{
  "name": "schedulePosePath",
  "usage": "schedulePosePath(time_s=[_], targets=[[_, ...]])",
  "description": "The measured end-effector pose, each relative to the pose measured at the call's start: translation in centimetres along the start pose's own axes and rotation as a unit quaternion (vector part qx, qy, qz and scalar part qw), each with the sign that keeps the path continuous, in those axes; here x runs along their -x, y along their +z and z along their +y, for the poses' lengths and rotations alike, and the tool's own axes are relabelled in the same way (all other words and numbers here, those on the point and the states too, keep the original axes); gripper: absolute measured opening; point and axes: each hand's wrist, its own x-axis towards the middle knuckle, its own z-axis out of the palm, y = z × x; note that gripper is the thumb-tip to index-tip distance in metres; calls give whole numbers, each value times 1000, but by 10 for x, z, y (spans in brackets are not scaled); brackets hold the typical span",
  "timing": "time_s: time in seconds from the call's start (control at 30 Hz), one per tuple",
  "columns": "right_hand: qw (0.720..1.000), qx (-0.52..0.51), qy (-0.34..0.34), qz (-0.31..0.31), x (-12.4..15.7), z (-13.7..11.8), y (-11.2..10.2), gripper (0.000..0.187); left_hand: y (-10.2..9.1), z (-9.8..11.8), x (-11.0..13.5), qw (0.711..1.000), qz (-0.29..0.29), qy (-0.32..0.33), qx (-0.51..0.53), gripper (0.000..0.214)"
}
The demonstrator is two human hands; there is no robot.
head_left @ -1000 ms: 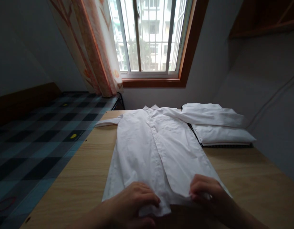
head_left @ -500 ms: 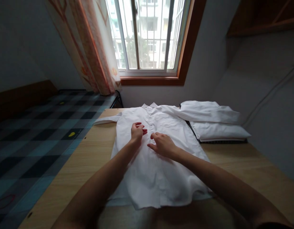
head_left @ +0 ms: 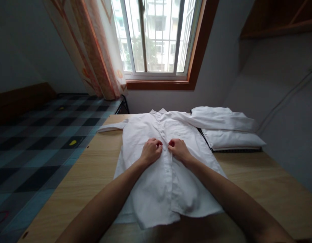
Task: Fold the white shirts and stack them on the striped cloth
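white shirt [head_left: 146,195] is face up on the wooden table [head_left: 267,185], straight ahead of the body. long axis runs near to far: collar [head_left: 158,111] at the far end, toward the window [head_left: 158,50], hem at the near edge.

key relation: the button placket [head_left: 168,172] runs along that axis, and both sets of fingertips meet it about mid-length. left hand [head_left: 152,150] sits just left of it, right hand [head_left: 180,149] just right, level with each other. neither is clearly nearer; placket passes between them.

left fingers: curled in, small gap to the thumb at most. right fingers: bunched at the placket's right edge, looks like a pinch. can't tell if either has cloth between the tips.

sleeves: left one [head_left: 112,126] reaches out left at the far end, right one [head_left: 222,122] lies over the folded white stack [head_left: 234,140]. lower front flaps hang loose from the fingers, slightly rumpled.
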Motion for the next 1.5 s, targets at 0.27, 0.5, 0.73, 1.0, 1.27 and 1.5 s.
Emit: schedulePosePath(time_s=[0.27, 0.5, 0.73, 1.0, 1.27, 1.5], targets=[[987, -161, 14, 4, 3, 14, 7, 15, -2, 12, 2, 996, -76, 8, -41, 14], [978, -208, -3, 18, 3, 12, 13, 18, -4, 16, 0, 993, -94, -54, -43, 16], [976, -211, -20, 48, 8, 10, 14, 18, -9, 13, -4, 989, -100, -88, 57, 19], [971, -221, -45, 75, 13, 3, 12, 19, -9, 5, -8, 978, -100, -117, 144, 21], [956, -288, -41, 43, 7, 12, 19, 24, -6, 6, -6, 962, -102, -158, 198, 18], [878, -469, 31, -86, -1, 21, 25, 21, -9, 15, -4, 941, -105, -201, 250, 13]])
